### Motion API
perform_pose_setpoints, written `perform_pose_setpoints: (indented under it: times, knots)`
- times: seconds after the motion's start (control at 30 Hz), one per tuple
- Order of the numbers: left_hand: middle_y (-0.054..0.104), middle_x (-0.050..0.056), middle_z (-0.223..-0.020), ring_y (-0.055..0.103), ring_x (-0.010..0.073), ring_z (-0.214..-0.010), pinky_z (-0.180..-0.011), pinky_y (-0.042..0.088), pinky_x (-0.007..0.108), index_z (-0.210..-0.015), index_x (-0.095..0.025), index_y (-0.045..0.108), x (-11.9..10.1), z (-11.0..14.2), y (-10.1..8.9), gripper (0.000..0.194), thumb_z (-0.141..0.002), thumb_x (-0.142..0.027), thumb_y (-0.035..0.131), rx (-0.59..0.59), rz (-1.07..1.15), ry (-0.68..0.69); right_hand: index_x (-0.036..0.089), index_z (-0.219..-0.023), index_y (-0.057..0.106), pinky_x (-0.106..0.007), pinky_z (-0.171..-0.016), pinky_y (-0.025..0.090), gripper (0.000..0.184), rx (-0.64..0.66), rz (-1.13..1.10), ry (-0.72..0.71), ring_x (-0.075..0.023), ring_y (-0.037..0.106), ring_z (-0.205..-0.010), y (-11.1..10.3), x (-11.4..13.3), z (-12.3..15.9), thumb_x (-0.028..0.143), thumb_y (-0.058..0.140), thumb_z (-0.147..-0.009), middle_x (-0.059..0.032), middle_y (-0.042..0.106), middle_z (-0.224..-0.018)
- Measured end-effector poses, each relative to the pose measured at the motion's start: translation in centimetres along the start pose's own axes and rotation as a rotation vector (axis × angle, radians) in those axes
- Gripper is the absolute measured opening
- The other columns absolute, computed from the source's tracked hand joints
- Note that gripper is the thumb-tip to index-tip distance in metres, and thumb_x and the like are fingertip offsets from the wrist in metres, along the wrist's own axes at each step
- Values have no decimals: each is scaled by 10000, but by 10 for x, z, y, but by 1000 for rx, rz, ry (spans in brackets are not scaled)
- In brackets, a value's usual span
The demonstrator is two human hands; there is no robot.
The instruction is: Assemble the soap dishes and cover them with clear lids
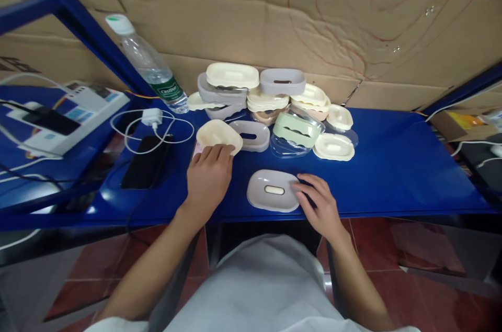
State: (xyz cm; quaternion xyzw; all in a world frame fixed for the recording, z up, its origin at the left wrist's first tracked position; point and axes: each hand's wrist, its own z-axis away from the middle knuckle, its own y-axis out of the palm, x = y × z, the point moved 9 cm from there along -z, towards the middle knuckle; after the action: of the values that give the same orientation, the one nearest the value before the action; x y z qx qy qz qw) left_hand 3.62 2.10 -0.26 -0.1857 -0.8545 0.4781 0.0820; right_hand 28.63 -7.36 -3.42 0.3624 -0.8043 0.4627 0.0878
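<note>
A cream strip [274,190] seems fitted in the grey tray [274,203], the relaxed right hand [319,205] touching its three-o'clock rim, the left hand [209,174] gripping a cream tray [217,134] at ten, stacked trays [267,101] at twelve apparently remaining.

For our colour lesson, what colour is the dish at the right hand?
The dish is pale grey, clearest in head view.

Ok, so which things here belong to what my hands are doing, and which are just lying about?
Likely part of the work:
- cream dish, left hand at its rim
- grey dish, right hand at its edge
- pile of similar pieces behind

Apparently just lying about:
- water bottle
- black phone
- white charger
- power strip
</note>
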Motion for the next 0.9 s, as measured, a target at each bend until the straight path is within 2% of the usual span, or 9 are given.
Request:
perform_pose_setpoints:
  times: [0.13, 0.23, 0.33, 0.4, 0.47, 0.57, 0.67, 0.8, 0.9]
  knots:
    - [787, 188, -1076, 722, 380, -988, -799, 490, 486, -1330, -126, 717, 2, 2, 8, 346, -1089, -206, 483, 45, 16, 2, 287, -1317, 764, -532, -1096, 602, 282, 32, 11, 8, -302, 706, -1310, 5, -2, 0, 212, 625, -1083, -97, 758, -1367]
    - [788, 177, -1127, 731, 354, -1042, -856, 516, 478, -1419, -131, 685, -7, 3, -4, 392, -1085, -147, 481, -23, 48, 76, 311, -1479, 667, -562, -1134, 590, 410, 27, 15, 17, -322, 676, -1373, 4, -1, 0, 217, 638, -1080, -115, 724, -1428]
    - [782, 151, -1206, 723, 314, -1146, -985, 551, 466, -1508, -163, 626, -40, 12, -29, 465, -1074, -76, 485, -80, 146, 311, 373, -1734, 341, -592, -1147, 601, 762, -73, -103, 19, -355, 611, -1481, -10, 7, 2, 246, 679, -1063, -158, 445, -1735]
    - [787, 140, -1231, 715, 287, -1175, -1062, 558, 453, -1486, -135, 630, -71, 26, -45, 435, -1078, -66, 496, -75, 247, 506, 424, -1771, 211, -586, -1093, 646, 899, -144, -213, 17, -374, 620, -1476, -22, 19, 5, 276, 717, -1043, -142, 211, -1846]
    - [793, 126, -1247, 716, 260, -1196, -1130, 550, 427, -1435, -107, 660, -99, 41, -59, 370, -1097, -107, 510, -79, 328, 665, 429, -1723, 367, -582, -1052, 672, 836, -175, -231, 33, -402, 630, -1462, -30, 31, 7, 282, 769, -1005, -117, 223, -1847]
    - [773, 109, -1338, 700, 237, -1297, -1188, 545, 394, -1459, -145, 656, -121, 50, -63, 381, -1097, -124, 538, -71, 394, 702, 348, -1446, 695, -557, -1004, 690, 493, -292, -192, 165, -401, 648, -1439, -47, 26, 11, 238, 785, -974, -133, 535, -1675]
    - [703, 109, -1482, 655, 263, -1414, -1238, 528, 473, -1500, -269, 630, -115, 46, -50, 458, -1062, -136, 643, -30, 417, 589, 296, -1242, 753, -532, -935, 689, 272, -540, -159, 367, -365, 725, -1325, -83, -25, 23, 255, 770, -974, -140, 704, -1479]
    - [600, 185, -1610, 592, 389, -1495, -1258, 471, 663, -1493, -250, 640, -92, 48, -22, 481, -1035, -346, 751, 127, 380, 494, 262, -1141, 776, -555, -1027, 611, 244, -888, 28, 461, -366, 769, -1208, -150, -131, 48, 342, 805, -911, -157, 801, -1241]
    - [591, 175, -1626, 551, 399, -1536, -1257, 472, 666, -1473, -237, 655, -73, 52, -6, 447, -1046, -351, 723, 202, 399, 456, 255, -980, 759, -511, -917, 614, 179, -909, 89, 569, -343, 794, -987, -173, -211, 56, 363, 801, -844, -160, 803, -1040]
